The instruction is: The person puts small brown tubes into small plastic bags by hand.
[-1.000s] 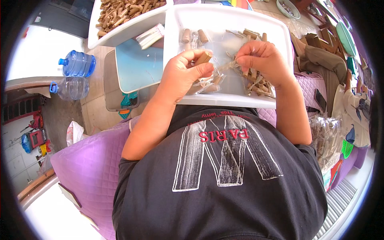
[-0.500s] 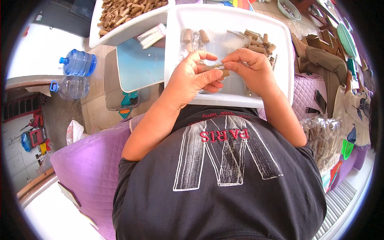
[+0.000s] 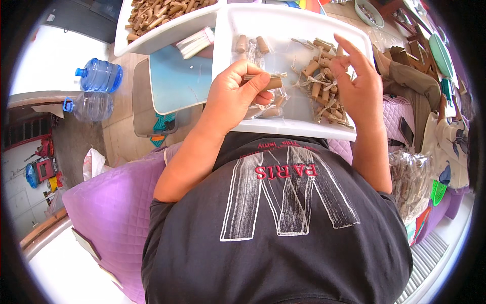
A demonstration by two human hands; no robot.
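My left hand (image 3: 230,99) is closed around a brown cork-like cylinder (image 3: 274,83), with a thin pale strand or stick along its top. It hovers over the left half of a white plastic tray (image 3: 286,29) across my lap. Under and beyond this hand lie similar pieces in clear plastic (image 3: 271,109). My right hand (image 3: 363,83) is raised by the tray's right side, fingers apart and holding nothing I can see. Beside it is a loose pile of brown cylinders with strings (image 3: 319,76), partly hidden by the hand.
A white bin of many small brown pieces (image 3: 169,14) stands at the far left, near a blue-lidded box (image 3: 177,83). Two large water bottles (image 3: 101,77) lie on the floor at left. Another person's leg (image 3: 412,78) and bundled plastic packs (image 3: 410,175) are at right.
My right hand has left the held piece and moved right, its fingers spreading. The left hand keeps the cylinder nearly in place. More of the right-hand pile now shows.
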